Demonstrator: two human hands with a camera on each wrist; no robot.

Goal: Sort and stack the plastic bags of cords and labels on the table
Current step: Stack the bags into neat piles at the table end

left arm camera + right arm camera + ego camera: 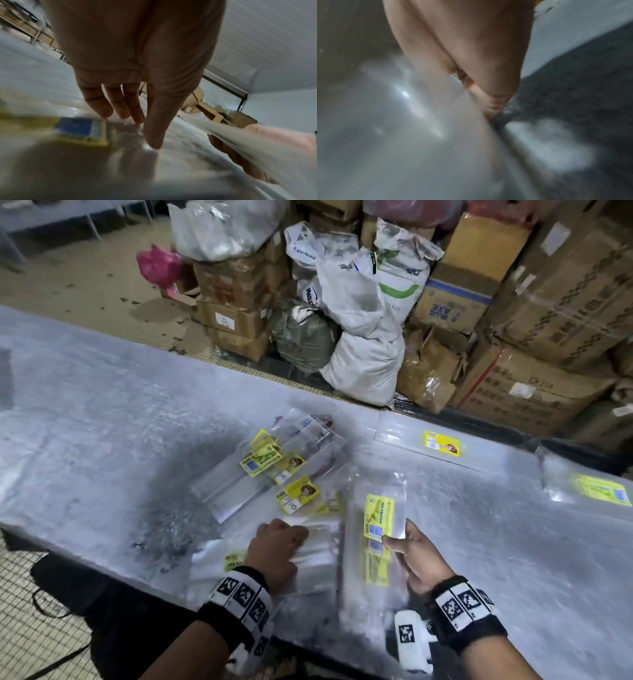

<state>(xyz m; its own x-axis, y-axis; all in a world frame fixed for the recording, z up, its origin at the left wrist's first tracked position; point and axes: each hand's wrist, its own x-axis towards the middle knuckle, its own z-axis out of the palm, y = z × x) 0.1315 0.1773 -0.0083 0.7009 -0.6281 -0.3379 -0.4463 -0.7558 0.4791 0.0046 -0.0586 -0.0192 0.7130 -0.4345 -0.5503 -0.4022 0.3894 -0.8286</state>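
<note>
Both forearms are bare. Each wrist wears a black band (222,616) carrying a strip of white tiles printed with black square marker codes. A white camera housing (412,642) bearing one such code hangs at seven o'clock of the right wrist; the left seems to carry another, mostly hidden. Dark clothing (113,607) covers the lap.

Right wrist view blurred throughout: right hand (462,54) fingertips hidden behind clear plastic bag (402,135). Left wrist view: yellow label (80,129) smeared, print unreadable. Head view: far-right bag (589,487) cut by frame edge; label text mostly too small.
</note>
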